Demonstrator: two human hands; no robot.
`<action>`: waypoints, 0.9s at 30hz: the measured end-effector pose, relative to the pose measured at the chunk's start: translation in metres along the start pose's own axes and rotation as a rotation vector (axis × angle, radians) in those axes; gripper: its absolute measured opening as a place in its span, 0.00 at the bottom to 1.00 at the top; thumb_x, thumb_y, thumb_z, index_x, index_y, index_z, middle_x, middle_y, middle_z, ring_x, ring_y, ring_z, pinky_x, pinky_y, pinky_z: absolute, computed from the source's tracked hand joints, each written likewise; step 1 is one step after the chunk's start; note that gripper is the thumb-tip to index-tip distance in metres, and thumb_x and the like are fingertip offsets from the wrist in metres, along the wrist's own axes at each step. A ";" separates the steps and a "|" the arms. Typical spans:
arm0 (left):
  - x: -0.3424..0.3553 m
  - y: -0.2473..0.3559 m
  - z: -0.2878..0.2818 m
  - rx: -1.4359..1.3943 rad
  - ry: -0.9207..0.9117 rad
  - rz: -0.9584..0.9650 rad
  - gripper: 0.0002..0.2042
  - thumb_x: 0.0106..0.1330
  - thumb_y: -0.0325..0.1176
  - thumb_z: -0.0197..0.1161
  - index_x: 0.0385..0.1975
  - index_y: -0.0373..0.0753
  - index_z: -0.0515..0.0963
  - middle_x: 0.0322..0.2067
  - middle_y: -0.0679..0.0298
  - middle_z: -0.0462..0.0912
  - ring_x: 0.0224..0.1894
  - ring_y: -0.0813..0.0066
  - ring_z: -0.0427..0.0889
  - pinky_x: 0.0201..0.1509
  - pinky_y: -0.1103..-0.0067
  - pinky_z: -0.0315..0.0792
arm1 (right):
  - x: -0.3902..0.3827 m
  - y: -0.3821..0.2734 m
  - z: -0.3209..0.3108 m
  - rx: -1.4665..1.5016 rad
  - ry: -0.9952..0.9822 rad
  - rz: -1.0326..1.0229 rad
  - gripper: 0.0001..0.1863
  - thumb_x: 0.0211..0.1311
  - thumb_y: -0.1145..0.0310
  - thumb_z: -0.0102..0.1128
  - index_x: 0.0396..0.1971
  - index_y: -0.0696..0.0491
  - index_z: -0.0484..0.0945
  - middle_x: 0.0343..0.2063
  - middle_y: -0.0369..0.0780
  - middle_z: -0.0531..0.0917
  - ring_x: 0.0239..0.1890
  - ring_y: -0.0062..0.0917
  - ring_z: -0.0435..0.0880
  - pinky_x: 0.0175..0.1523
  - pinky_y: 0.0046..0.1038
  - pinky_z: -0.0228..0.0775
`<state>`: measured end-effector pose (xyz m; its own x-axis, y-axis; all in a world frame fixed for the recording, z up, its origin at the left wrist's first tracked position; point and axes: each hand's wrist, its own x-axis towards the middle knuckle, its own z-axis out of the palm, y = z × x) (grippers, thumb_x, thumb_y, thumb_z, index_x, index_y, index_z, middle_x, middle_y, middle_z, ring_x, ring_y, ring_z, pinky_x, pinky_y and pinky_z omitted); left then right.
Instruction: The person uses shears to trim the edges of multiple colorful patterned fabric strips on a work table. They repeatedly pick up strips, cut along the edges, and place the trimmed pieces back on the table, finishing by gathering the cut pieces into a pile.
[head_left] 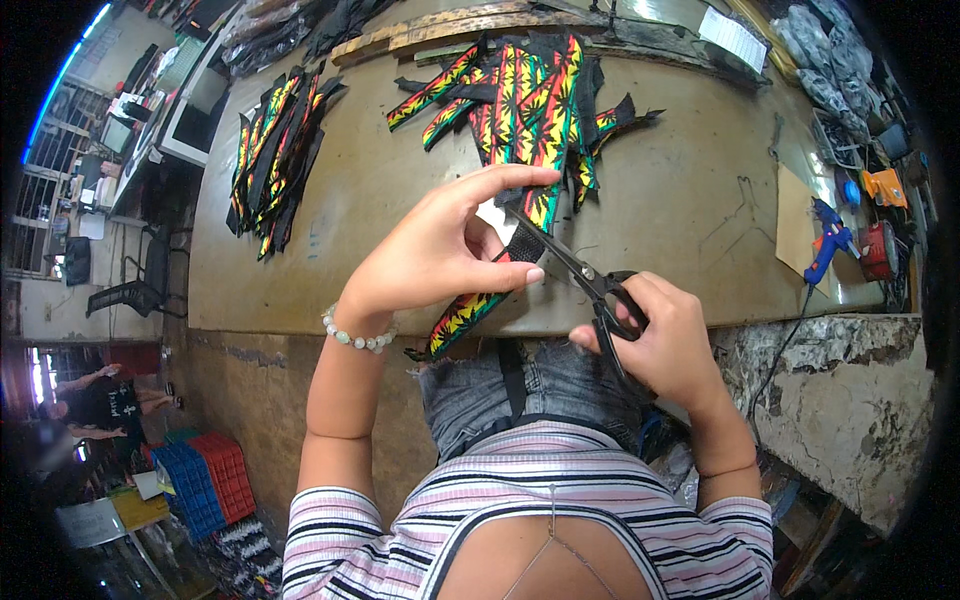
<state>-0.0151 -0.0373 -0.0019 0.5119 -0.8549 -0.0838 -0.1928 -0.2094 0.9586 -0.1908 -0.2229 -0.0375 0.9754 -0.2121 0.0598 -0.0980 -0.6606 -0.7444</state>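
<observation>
My right hand (655, 335) grips a pair of black-handled scissors (588, 272), its blades pointing up and left toward the cloth. Their tips lie at a patterned fabric strip (465, 318) in red, yellow, green and black, beside a black mesh patch on it. Around that strip my left hand (430, 240) is curled, thumb and forefinger stretched out and the other fingers partly hidden. The lower end of the strip hangs by the table's near edge. Just beyond my hands lies a pile of similar strips (530, 105), some of them overlapping the blades' side of the table.
Another bundle of strips (275, 150) lies on the table (350, 190) at the left. Wooden bars (440, 30) run along the far side. At the right are a blue glue gun (828, 240), brown card (795, 220) and a wire hanger shape (740, 215). A person (110, 410) is far left.
</observation>
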 end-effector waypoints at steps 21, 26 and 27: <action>0.023 -0.011 0.037 0.179 0.523 0.496 0.41 0.49 0.19 0.74 0.61 0.42 0.56 0.72 0.51 0.47 0.43 0.80 0.81 0.36 0.86 0.80 | 0.029 -0.010 0.084 1.095 -0.078 0.217 0.13 0.50 0.74 0.74 0.30 0.56 0.74 0.29 0.37 0.84 0.34 0.17 0.81 0.40 0.24 0.75; -0.003 -0.010 0.022 -0.246 0.431 0.504 0.20 0.57 0.15 0.66 0.42 0.37 0.63 0.68 0.47 0.58 0.57 0.54 0.78 0.61 0.68 0.73 | 0.060 -0.025 0.062 1.090 0.190 -0.013 0.11 0.55 0.71 0.71 0.29 0.54 0.75 0.26 0.34 0.81 0.31 0.17 0.79 0.38 0.22 0.70; -0.013 -0.009 0.017 -0.090 0.324 0.469 0.15 0.58 0.16 0.65 0.40 0.35 0.67 0.62 0.49 0.65 0.55 0.57 0.79 0.60 0.69 0.74 | 0.064 -0.024 0.052 1.131 0.263 -0.014 0.12 0.56 0.71 0.70 0.32 0.53 0.73 0.27 0.36 0.81 0.31 0.19 0.80 0.37 0.21 0.71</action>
<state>-0.0340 -0.0323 -0.0144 0.6220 -0.6546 0.4296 -0.3962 0.2101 0.8938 -0.1160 -0.1834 -0.0505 0.8911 -0.4403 0.1102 0.2742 0.3288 -0.9037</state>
